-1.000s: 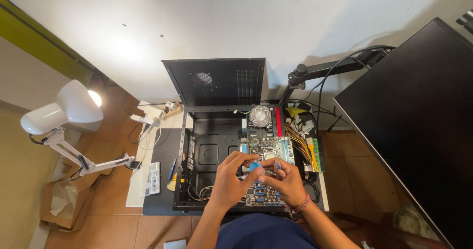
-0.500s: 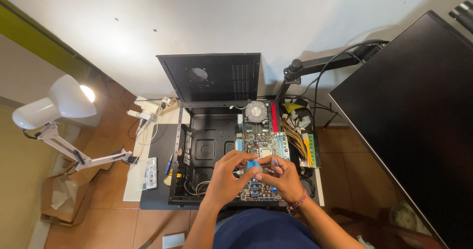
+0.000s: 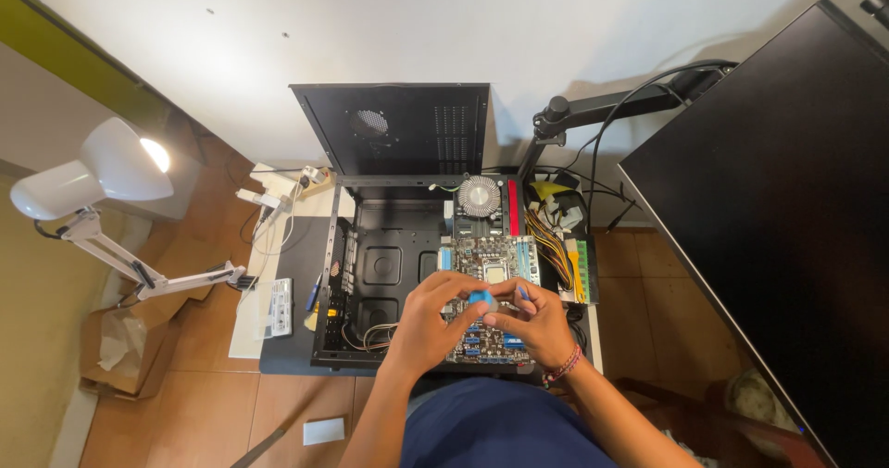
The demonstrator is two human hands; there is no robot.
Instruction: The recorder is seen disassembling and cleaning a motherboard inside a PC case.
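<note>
The head view looks straight down on a small desk [image 3: 278,357] set against a white wall. An open black computer case [image 3: 389,274] lies flat on the desk, its side panel [image 3: 398,130] standing up at the far edge against the wall. A motherboard [image 3: 486,292] sits in the right half of the case, with a round silver cooler fan [image 3: 479,195] at its far end and a bundle of yellow cables [image 3: 554,250] just beside its right side.

Both hands meet over the near part of the motherboard. The left hand [image 3: 431,324] is curled, thumb and fingers pinched on a small blue object [image 3: 481,297]. The right hand [image 3: 528,324] is curled too, its fingertips touching the same blue object from the other side, so both hands hold it between them just above the board. What the object is, is too small to tell. A beaded bracelet [image 3: 562,366] circles the right wrist.

On the desk's left part, beside the case, lie a white power strip [image 3: 278,306] and a blue pen [image 3: 315,292]. A white desk lamp [image 3: 102,167] is lit beyond the left edge, on a jointed arm. A large dark monitor [image 3: 787,227] hangs at the right on a black monitor arm [image 3: 602,107]. A cardboard box [image 3: 120,338] rests on the tiled floor at the left.
</note>
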